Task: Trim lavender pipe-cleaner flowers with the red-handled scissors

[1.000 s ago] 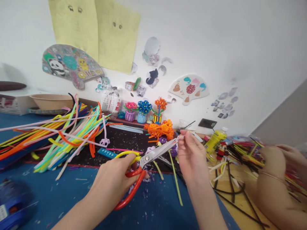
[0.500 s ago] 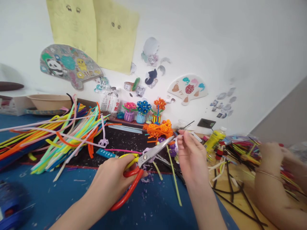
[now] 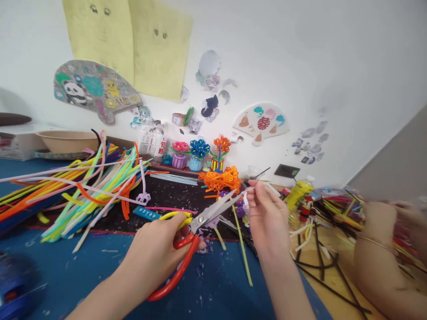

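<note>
My left hand (image 3: 163,240) grips scissors (image 3: 187,262) with red handles. Their blades are parted and point up to the right, with the tips just left of my right fingers. A yellow strip (image 3: 175,216) shows by my left fingers. My right hand (image 3: 269,218) is closed in a pinch on a thin pale purple strip (image 3: 247,190), mostly hidden by the fingers and reaching left to the blade tips. Beneath the scissors lie purple scraps (image 3: 200,269) and a yellow-green strip (image 3: 243,246).
Coloured pipe cleaners (image 3: 100,191) are heaped at the left. Orange pipe-cleaner flowers (image 3: 222,180) lie behind the scissors, and small flower pots (image 3: 195,164) stand along the wall. On the right are a yellow bottle (image 3: 300,193) and another person's arm (image 3: 376,249).
The scissor blades have parted, and the lower red handle has swung down and left. My right hand stays nearly still, pinching the strip.
</note>
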A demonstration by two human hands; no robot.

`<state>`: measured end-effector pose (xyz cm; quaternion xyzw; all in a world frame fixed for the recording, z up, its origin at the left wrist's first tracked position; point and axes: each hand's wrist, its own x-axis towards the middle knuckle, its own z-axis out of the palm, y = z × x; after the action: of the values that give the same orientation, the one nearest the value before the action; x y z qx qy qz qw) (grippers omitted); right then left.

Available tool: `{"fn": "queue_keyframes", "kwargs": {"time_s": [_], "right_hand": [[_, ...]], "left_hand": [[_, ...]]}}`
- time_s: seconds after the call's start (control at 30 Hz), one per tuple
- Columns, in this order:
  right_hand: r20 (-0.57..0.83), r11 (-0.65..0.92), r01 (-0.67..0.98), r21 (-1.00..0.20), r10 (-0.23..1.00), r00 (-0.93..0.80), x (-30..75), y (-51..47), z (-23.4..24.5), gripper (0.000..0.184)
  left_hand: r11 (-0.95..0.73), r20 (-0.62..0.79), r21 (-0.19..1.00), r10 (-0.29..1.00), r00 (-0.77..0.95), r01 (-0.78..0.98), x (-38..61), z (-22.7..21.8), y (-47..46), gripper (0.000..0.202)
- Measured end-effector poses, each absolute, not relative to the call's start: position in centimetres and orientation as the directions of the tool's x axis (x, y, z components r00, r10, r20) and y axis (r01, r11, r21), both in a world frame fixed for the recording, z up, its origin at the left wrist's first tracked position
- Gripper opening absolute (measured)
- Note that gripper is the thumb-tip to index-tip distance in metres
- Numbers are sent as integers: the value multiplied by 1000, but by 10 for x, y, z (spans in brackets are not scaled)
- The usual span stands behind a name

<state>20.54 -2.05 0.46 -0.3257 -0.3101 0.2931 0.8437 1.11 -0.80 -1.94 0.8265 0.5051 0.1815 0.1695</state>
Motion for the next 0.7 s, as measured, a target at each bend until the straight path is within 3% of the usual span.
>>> {"fn": "queue_keyframes", "kwargs": {"time_s": [0.3,0.7], "right_hand": [[341,630,-313,-711,698,630,205,-21,6,10],[332,645,-350,-679,696,637,206,-21,6,9]], "left_hand": [[-432,84,535,882,463,726,13,-24,-7,33],[-428,103,537,888,447,727,11,-27,-6,35]]}}
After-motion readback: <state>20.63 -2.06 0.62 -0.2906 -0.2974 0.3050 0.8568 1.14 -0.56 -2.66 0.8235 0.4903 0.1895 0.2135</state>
